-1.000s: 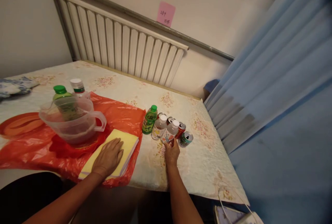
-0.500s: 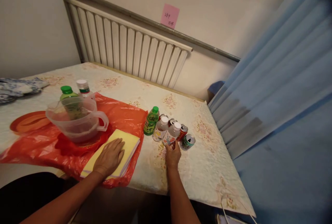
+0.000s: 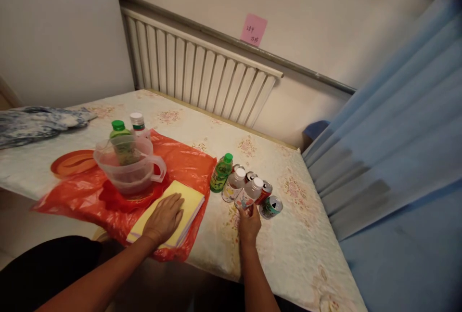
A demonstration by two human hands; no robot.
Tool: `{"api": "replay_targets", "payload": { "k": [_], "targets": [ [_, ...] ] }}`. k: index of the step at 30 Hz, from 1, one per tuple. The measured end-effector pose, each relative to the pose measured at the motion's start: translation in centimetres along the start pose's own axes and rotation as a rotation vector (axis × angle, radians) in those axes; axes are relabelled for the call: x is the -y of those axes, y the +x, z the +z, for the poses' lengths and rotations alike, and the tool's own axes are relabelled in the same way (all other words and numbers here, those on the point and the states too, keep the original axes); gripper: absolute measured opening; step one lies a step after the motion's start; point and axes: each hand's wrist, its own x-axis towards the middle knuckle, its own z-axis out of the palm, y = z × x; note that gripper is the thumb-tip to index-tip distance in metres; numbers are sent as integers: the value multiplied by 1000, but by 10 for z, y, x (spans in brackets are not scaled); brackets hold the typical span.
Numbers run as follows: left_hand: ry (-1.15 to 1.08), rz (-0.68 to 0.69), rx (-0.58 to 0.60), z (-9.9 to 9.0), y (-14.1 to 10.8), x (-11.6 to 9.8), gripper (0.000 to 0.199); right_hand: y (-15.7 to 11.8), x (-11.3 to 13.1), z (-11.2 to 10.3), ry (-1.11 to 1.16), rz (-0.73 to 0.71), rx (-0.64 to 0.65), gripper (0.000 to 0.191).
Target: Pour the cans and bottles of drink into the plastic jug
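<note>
My left hand [image 3: 165,218] lies flat on a folded yellow cloth [image 3: 191,195], fingers stretched out. Under the cloth is a red plastic bag [image 3: 180,147] spread over the bed-like surface. My right hand [image 3: 250,222] has its fingers closed round the lower part of a clear plastic bottle [image 3: 249,192] with a white cap. Beside it stand a second white-capped bottle [image 3: 233,187] and a green-capped bottle [image 3: 221,173]. Several drink cans cluster behind, among them a green can [image 3: 271,207] and a red can [image 3: 265,190], both upright with their tops showing.
A clear plastic jug [image 3: 124,172] stands on the bag, with a green-capped bottle [image 3: 118,131] and a white-capped bottle [image 3: 137,123] behind it. An orange lid [image 3: 74,163] lies left. Patterned cloth [image 3: 39,123], a radiator [image 3: 202,71] and a blue curtain [image 3: 390,124] surround the surface.
The whole view has shifted, so everything appears a little further right. My left hand still rests on the yellow cloth and my right hand stays at the white-capped bottle.
</note>
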Motion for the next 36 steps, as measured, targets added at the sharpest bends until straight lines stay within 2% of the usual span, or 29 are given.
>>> {"api": "replay_targets", "payload": {
  "k": [10,18,23,26,28,30,36],
  "targets": [
    [-35,-29,0,-3,-2,-5,34,-1,-1,-3,-38,25,8,55],
    [-65,-33,-6,-6,-5,-7,33,-1,5,-8,-2,127,-7,66],
    [-198,-65,-41,0,-9,-2,32,-26,1,-18,57,187,-39,65],
    [-274,-123,-27,4,-10,0,33,-44,10,-18,140,200,15,65],
    [-335,-141,-18,7,-10,2,35,-50,31,-15,203,209,84,66],
    [-401,-150,-5,8,-10,4,38,-50,66,-10,263,175,149,62],
    [-632,-102,79,-1,-10,16,40,-27,211,16,312,-162,364,41]
  ]
}}
